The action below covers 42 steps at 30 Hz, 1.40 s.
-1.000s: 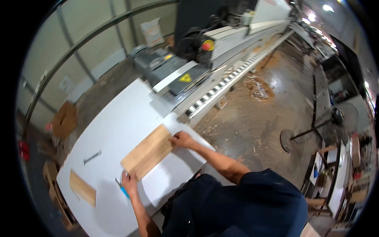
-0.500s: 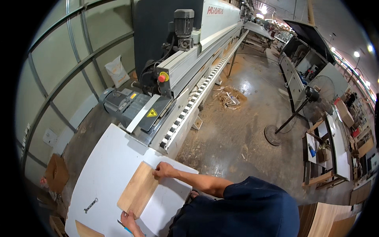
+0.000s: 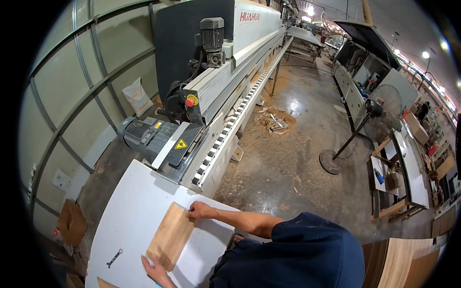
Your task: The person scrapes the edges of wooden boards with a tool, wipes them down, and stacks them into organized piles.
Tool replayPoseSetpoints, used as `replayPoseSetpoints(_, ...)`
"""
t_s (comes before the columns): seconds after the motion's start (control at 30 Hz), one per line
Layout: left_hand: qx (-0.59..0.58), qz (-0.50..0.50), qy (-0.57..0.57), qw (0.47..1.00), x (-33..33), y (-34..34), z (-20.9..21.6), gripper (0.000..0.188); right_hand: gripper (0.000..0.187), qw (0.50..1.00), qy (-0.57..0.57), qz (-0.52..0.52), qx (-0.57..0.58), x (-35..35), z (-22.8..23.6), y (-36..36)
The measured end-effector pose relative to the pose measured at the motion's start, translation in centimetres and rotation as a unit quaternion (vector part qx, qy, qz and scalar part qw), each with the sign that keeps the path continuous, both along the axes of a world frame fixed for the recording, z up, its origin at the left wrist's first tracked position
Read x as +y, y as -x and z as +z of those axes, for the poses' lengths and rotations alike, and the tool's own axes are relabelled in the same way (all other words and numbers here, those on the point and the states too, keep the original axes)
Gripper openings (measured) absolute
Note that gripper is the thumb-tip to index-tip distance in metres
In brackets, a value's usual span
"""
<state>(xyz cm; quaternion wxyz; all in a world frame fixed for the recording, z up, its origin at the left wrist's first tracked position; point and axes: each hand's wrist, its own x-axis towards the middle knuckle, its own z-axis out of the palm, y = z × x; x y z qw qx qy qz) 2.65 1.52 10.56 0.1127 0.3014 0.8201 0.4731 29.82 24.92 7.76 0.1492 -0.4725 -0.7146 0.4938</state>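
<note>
A light wood-grain board [image 3: 171, 235] lies at a slant over the white tabletop [image 3: 129, 216]. My right hand [image 3: 200, 211] is closed on its far right edge, fingers curled inward. At the board's near left corner, my left hand [image 3: 157, 272] grips the end, with a small whitish bit between the fingers. A sliver of blue [image 3: 158, 284] shows under that hand at the picture's lower edge; most of it is hidden. To the left, a small wrench [image 3: 114, 258] rests on the table. Part of another wood piece [image 3: 104, 283] shows at the bottom.
Beyond the table stands a long machine [image 3: 216, 115] with a grey motor [image 3: 144, 133] and a red button [image 3: 190, 101]. Wood scraps [image 3: 276, 122] litter the floor. A standing fan [image 3: 372, 109] and a workbench [image 3: 406, 168] are on the right; a cardboard box [image 3: 72, 223] is at left.
My left hand has shifted round the board's near corner, and the blue tool that showed in it is now mostly hidden. The right hand keeps its hold. The whole view has shifted slightly.
</note>
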Motion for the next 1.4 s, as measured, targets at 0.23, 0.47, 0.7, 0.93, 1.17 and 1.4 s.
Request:
replayPoseSetpoints(0.23,-0.309,-0.465,-0.274,0.783,2.7,-13.8,27.3,0.074,0.044,1.0,0.013,0.015,0.019,-0.4,0.5,0.3)
replayPoseSetpoints(0.47,-0.463,-0.563,-0.18,0.661,-5.2,-17.2,35.9,0.064,0.043,1.0,-0.006,-0.015,0.005,0.1,-1.7,-0.4)
replayPoseSetpoints(0.7,-0.515,-0.626,-0.334,0.481,-4.3,-18.3,34.3,0.05,0.038,0.999,0.026,-0.003,0.025,-0.3,-0.2,0.2)
replayPoseSetpoints(0.93,-0.538,-0.618,-0.377,0.431,-3.8,-18.7,34.0,0.04,0.039,1.0,0.015,-0.018,0.01,-0.6,-0.2,0.2)
replayPoseSetpoints(1.17,-0.5,-0.695,-0.311,0.413,-1.7,-16.8,32.9,0.043,0.04,1.0,0.014,-0.013,0.005,-0.5,-0.3,0.0)
replayPoseSetpoints(1.4,-0.401,-0.57,-0.365,0.617,-0.9,-16.3,29.2,0.048,0.042,1.0,0.002,-0.011,0.012,0.1,-1.6,-0.1)
